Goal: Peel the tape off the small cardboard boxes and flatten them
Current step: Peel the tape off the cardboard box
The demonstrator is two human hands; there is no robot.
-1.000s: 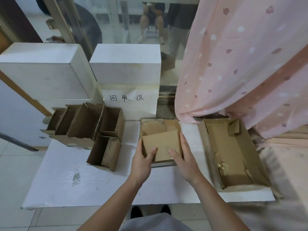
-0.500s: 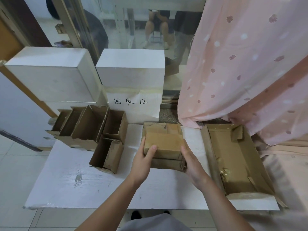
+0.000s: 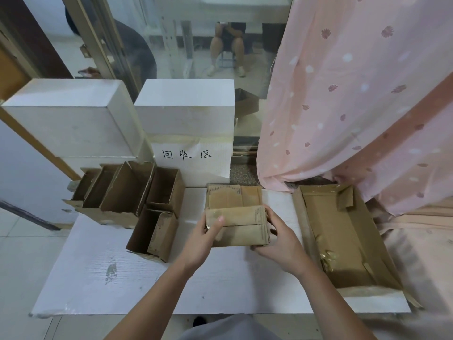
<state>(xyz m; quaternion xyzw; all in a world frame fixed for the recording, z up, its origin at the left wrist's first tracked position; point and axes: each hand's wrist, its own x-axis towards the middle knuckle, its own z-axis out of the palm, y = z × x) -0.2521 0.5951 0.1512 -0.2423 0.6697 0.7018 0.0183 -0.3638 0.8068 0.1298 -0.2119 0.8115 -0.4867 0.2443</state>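
Both forearms reach forward over the white table (image 3: 103, 285). The left hand (image 3: 204, 238) grips the left end of a folded cardboard box (image 3: 241, 223), thumb on top. The right hand (image 3: 279, 238) curls around its right end, fingers under the edge. The box lies between the two hands, on a stack of flattened cardboard (image 3: 232, 196). Left of it stand open small boxes (image 3: 127, 190), right a large cardboard tray (image 3: 343, 239). Behind hangs a paper sign (image 3: 187, 154).
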